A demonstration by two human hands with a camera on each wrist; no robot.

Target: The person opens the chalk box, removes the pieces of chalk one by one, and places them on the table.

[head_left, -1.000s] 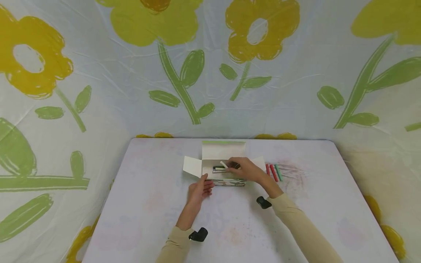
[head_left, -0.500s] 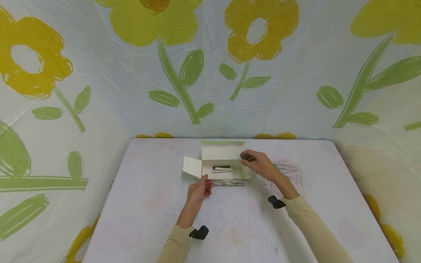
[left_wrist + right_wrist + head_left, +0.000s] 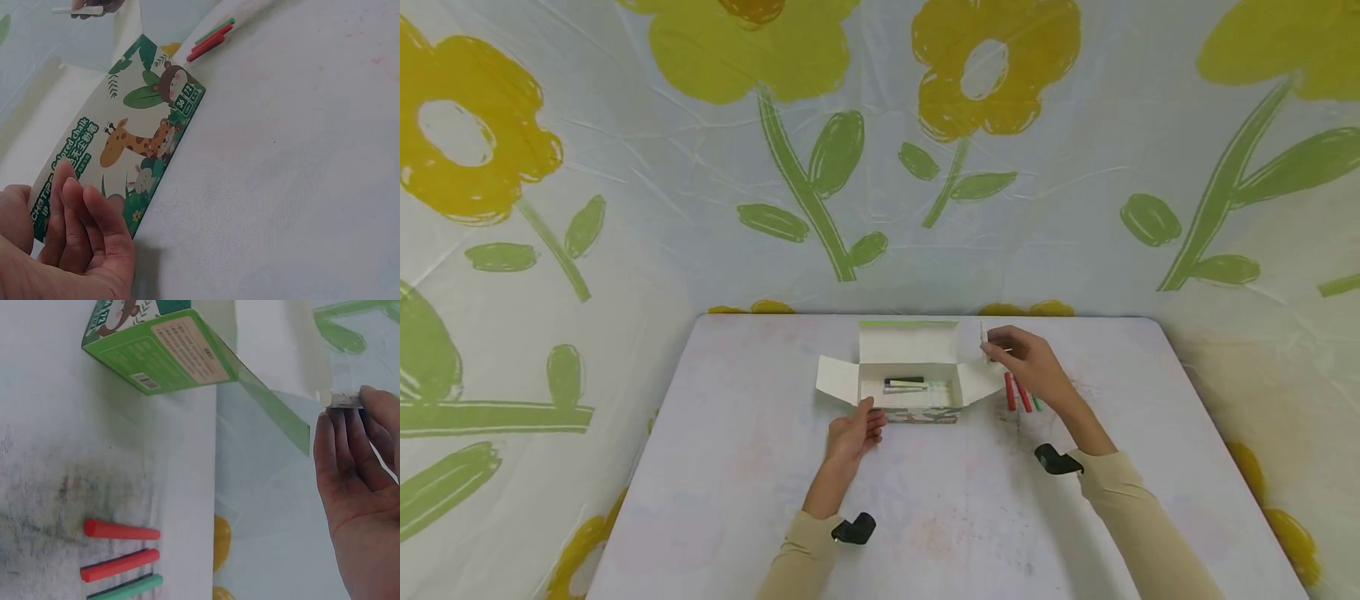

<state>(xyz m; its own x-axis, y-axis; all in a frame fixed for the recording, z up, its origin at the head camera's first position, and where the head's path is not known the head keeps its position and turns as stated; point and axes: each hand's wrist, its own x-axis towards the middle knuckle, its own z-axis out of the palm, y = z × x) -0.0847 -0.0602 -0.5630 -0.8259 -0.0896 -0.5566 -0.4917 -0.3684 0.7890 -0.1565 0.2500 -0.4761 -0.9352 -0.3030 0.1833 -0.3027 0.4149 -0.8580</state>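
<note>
And here's the right hand (image 3: 1018, 357), thumb and fingers pinching a slim white chalk stick (image 3: 344, 399), held up outside the box near its right flap! Over on the left, the left hand (image 3: 852, 432) has its thumb at the near rim and its fingers loosely extended along the front of an open, animal-printed green-and-cream cardboard box (image 3: 928, 415), flaps spread wide. Inside it lie a dark stick (image 3: 904, 380) and pale sticks (image 3: 906, 389). Right of the box, two red chalk sticks (image 3: 122, 530) and a green chalk stick (image 3: 128, 587) rest side by side on the smudged white table (image 3: 737, 467).
</note>
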